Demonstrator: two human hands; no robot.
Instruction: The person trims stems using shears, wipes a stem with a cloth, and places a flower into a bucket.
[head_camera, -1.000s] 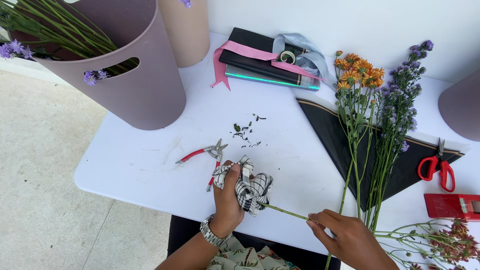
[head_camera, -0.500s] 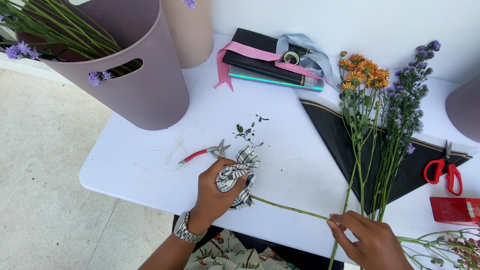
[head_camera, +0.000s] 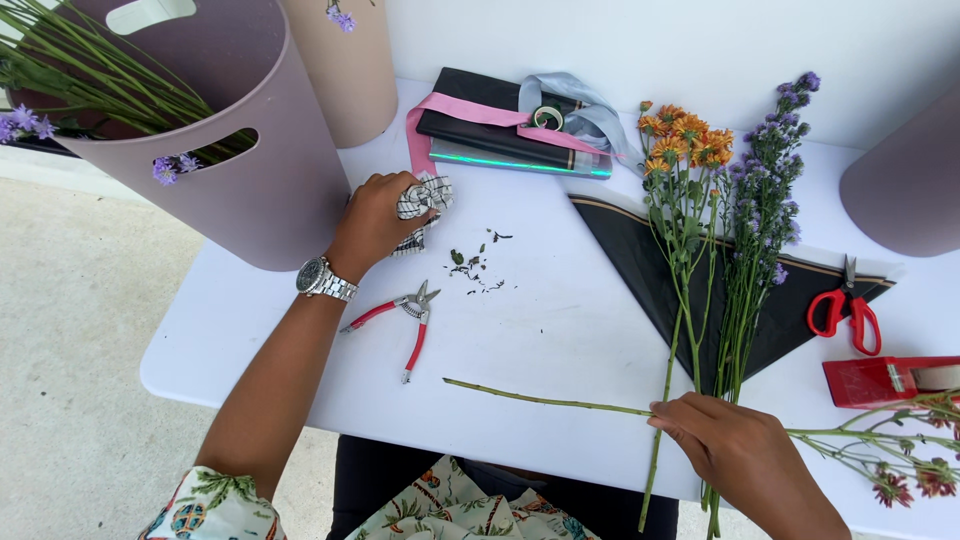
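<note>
Left hand (head_camera: 372, 222) now carried up beside the mauve bucket (head_camera: 255, 160), checked cloth (head_camera: 422, 203) gripped, pruning snips (head_camera: 405, 312) left behind on worktop (head_camera: 560, 330), stripped stem (head_camera: 545, 402) pinned under closed right hand (head_camera: 728, 447).

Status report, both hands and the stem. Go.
Left hand clutching checked cloth beside mauve bucket. Right hand pinning green stem on table. Pruners lying untouched.
</note>
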